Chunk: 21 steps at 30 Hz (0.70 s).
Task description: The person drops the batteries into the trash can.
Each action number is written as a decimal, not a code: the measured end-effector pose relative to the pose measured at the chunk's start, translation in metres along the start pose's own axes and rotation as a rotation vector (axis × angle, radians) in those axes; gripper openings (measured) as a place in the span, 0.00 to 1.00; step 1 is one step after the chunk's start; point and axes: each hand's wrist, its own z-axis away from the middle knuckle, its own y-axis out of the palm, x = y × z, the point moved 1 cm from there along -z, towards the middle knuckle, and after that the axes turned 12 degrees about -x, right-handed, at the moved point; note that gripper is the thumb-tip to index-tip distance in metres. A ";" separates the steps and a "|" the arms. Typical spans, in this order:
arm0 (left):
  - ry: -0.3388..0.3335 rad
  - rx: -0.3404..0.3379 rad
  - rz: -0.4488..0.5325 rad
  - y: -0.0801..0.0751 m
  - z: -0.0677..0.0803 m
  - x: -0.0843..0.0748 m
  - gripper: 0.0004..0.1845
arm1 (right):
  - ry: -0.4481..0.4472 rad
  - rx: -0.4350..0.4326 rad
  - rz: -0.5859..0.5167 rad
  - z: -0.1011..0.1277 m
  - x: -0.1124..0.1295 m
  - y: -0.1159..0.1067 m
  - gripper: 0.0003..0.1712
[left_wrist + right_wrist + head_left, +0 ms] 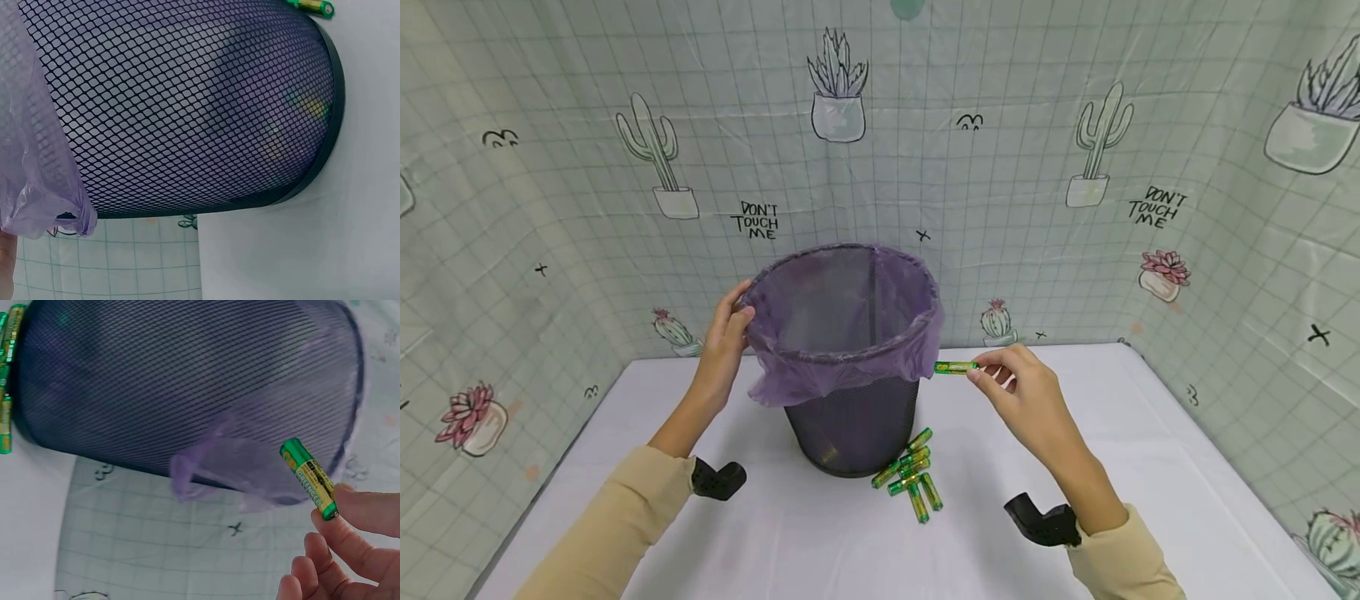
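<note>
A white worktop [1075, 500] fills the lower half of the head view, backed by a pale gridded curtain [1000, 167] printed with cacti. At the centre stands a round black mesh bin [853, 425], its wire lattice tapering to a solid dark base ring. A thin, crinkled purple plastic liner [850, 350] drapes over the rim and hangs in loose folds. Through the mesh, a faint yellowish shape lies at the bottom of the bin; it is too blurred to tell what it is.

The left hand [724, 346], left of centre, grips the rim of the bin with thumb inside and fingers curled on the outside over the liner. In the left wrist view only a sliver of that hand shows at the lower left edge.

The right hand [1030, 400], right of centre, pinches one end of a small green and yellow cylindrical battery [955, 367] between thumb and fingertips. The battery is held level, just beside the overhanging liner and below the rim, outside the bin. Its printed label is too small to read.

A loose cluster of matching batteries [910, 475] lies on the worktop against the bin's base at lower centre, some overlapping so the exact count is hard to make out.
</note>
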 end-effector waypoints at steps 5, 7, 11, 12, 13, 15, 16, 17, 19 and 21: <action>0.000 0.002 0.006 0.000 -0.001 0.000 0.28 | -0.046 -0.027 -0.024 -0.008 0.017 -0.012 0.10; 0.004 0.005 0.009 0.000 -0.002 -0.001 0.28 | -0.062 -0.037 -0.035 -0.012 0.024 -0.017 0.10; 0.004 0.004 0.004 -0.001 -0.002 -0.001 0.28 | -0.093 -0.044 -0.054 -0.023 0.036 -0.023 0.10; 0.001 0.003 0.001 -0.001 -0.002 -0.001 0.28 | -0.098 -0.044 -0.059 -0.026 0.039 -0.023 0.11; -0.002 0.001 -0.001 0.000 -0.001 -0.001 0.28 | -0.102 -0.042 -0.061 -0.029 0.041 -0.023 0.11; -0.006 -0.004 -0.008 0.000 -0.001 -0.001 0.28 | -0.099 -0.039 -0.073 -0.036 0.046 -0.021 0.11; -0.006 -0.005 -0.006 0.000 -0.001 -0.001 0.28 | -0.100 -0.035 -0.075 -0.039 0.048 -0.019 0.12; -0.004 -0.006 -0.008 0.000 -0.002 -0.001 0.28 | -0.099 -0.030 -0.079 -0.042 0.051 -0.017 0.12; -0.003 -0.005 -0.010 -0.001 -0.002 -0.001 0.28 | -0.101 -0.019 -0.083 -0.048 0.054 -0.010 0.13; -0.001 -0.001 -0.008 -0.001 -0.002 0.000 0.28 | -0.105 0.001 -0.085 -0.052 0.057 -0.003 0.12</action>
